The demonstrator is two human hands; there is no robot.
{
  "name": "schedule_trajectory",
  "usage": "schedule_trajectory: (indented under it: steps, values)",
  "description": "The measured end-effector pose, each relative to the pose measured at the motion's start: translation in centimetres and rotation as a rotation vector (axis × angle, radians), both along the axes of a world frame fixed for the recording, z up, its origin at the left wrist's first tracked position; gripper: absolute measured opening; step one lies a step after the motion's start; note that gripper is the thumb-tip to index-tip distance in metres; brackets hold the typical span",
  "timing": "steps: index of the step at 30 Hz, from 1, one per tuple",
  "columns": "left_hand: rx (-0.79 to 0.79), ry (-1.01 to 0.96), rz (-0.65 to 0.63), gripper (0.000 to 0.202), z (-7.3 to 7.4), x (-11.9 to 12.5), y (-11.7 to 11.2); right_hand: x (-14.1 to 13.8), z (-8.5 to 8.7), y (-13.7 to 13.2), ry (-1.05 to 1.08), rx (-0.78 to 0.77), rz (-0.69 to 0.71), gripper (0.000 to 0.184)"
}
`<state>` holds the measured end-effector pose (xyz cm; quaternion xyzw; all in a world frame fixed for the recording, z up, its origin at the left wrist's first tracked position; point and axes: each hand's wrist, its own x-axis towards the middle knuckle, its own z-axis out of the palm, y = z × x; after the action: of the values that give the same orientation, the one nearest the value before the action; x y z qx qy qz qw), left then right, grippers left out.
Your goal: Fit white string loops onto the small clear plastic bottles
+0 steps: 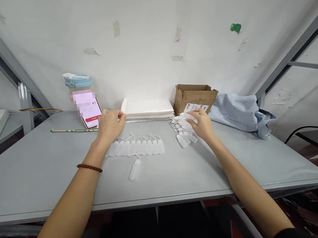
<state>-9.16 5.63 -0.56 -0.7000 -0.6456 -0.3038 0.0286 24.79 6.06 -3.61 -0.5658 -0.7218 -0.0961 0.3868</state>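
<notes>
My left hand, with a dark red bead bracelet on its wrist, is at the left end of a stack of white paper. Its thumb and fingers are closed on the curled edge of the top sheet. My right hand is over a loose pile of white tags with strings, its fingers pinched on one white tag. Between the hands lies a neat row of white tags, partly hidden by my left wrist. A single white tag rests in front of the row.
A cardboard box stands behind the pile, with light blue cloth to its right. At the left, a lit phone leans on a blue-lidded container. A patterned pencil-like stick lies in front of the phone.
</notes>
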Motion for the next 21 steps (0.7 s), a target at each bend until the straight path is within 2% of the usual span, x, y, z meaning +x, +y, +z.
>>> schedule_trajectory:
  steps: [4,7,10,14,21]
  values:
    - [-0.044,0.006,0.106,0.031,-0.2,-1.8,0.7,0.3,1.2,-0.3,0.194,-0.134,0.055,0.039]
    - [-0.074,-0.032,0.123,0.032,-0.1,-2.4,0.9,0.6,1.8,-0.6,0.319,-0.273,0.145,0.042]
    - [-0.095,-0.037,0.131,0.032,-0.1,-2.5,1.0,1.0,1.9,-0.6,0.358,-0.318,0.162,0.043]
    - [-0.114,-0.025,0.113,0.032,-0.3,-2.3,1.1,1.3,1.9,-0.4,0.301,-0.306,0.119,0.04]
    - [-0.124,0.012,0.162,0.029,-0.6,-3.5,1.5,1.2,1.6,-0.4,0.0,-0.356,0.021,0.026]
